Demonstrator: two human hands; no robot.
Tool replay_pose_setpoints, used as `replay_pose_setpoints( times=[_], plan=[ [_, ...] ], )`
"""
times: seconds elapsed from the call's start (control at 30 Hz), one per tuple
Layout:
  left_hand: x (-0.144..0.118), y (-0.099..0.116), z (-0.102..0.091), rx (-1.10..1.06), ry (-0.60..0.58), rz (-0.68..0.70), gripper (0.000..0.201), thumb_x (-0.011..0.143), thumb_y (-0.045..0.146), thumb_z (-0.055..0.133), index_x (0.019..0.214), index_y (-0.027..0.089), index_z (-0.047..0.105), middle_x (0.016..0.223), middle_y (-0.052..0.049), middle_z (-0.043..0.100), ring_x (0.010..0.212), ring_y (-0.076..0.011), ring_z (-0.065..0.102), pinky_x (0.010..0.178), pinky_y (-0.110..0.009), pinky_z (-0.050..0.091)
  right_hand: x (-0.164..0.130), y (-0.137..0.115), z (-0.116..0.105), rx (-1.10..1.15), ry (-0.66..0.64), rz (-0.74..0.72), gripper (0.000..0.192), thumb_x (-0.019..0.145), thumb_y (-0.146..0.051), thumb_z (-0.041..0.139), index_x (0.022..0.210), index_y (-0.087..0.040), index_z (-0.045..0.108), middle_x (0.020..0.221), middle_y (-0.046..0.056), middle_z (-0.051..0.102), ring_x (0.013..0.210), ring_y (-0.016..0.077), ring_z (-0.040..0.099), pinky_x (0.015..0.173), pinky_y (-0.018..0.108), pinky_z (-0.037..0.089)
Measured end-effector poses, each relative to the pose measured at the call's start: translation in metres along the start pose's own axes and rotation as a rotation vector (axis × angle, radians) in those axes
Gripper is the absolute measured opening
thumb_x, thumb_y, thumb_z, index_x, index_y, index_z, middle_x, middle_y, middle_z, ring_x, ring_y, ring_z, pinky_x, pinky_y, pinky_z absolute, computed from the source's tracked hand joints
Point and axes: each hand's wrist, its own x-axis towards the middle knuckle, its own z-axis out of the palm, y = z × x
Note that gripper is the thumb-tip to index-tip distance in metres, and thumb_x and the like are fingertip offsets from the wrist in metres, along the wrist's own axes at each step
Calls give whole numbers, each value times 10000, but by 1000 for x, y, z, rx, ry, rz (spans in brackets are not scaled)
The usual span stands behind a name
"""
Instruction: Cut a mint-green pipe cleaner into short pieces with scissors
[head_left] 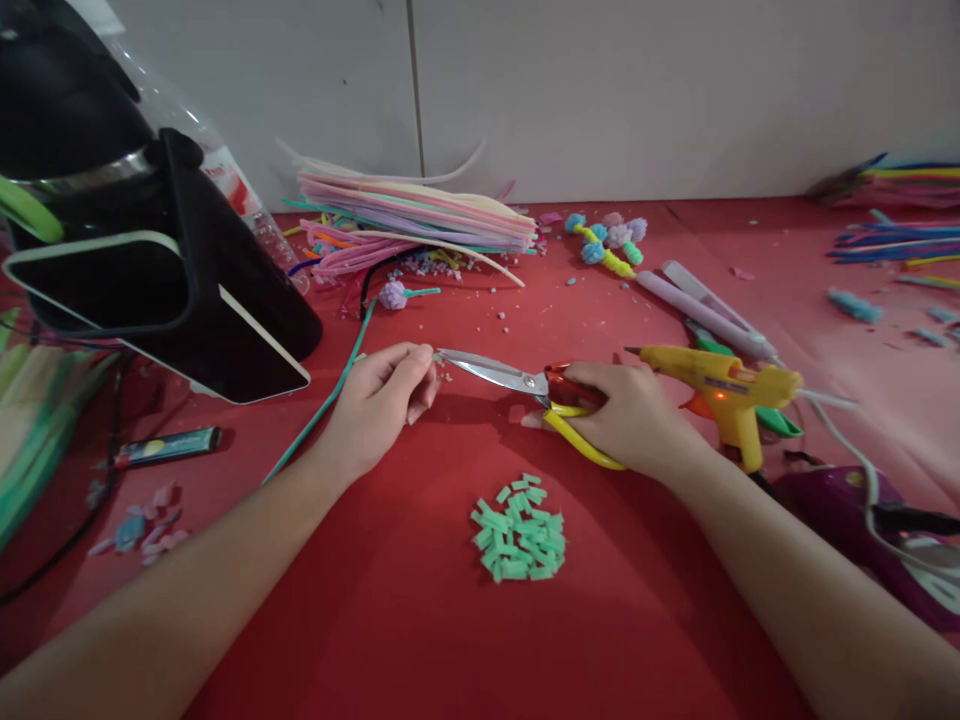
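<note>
Left hand point(382, 400) pinches the green stem point(319, 410) at the scissors point(525, 385) tip; right hand point(630, 420) grips the handles — fingertips risk a nick; the glue gun point(720, 390) right of the scissors could burn.

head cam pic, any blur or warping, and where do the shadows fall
Head view: edges bow, wide-angle style; the black holder at left looks stretched and soft. Centre is sharp: scissors, green cut pieces. Soft shadows lie under the left hand and right hand.
</note>
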Motion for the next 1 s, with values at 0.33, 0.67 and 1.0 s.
replay_pose_setpoints(
  times=[0.33,0.67,1.0],
  plan=[
    [-1,0,-1,-10,-11,-6,375,990,361,512,663,179,546,566,23,517,464,-55,423,444,-222,290,1,1,2,3,25,6,538,711,-664,641,580,-216,373,513,-45,368,526,103,293,569,289,262],
    [1,-2,-1,-18,-17,-15,374,987,364,511,663,180,541,561,22,516,468,-61,423,451,-222,304,0,1,1,-17,16,-13,583,709,-730,627,591,-221,368,510,-46,366,514,103,302,567,290,274],
    [0,1,-1,-39,-16,-32,344,988,347,518,695,176,575,588,24,534,478,-54,434,452,-211,307,2,3,4,-35,37,-20,535,727,-672,627,586,-217,382,518,-42,394,521,107,332,590,291,281]
  ],
)
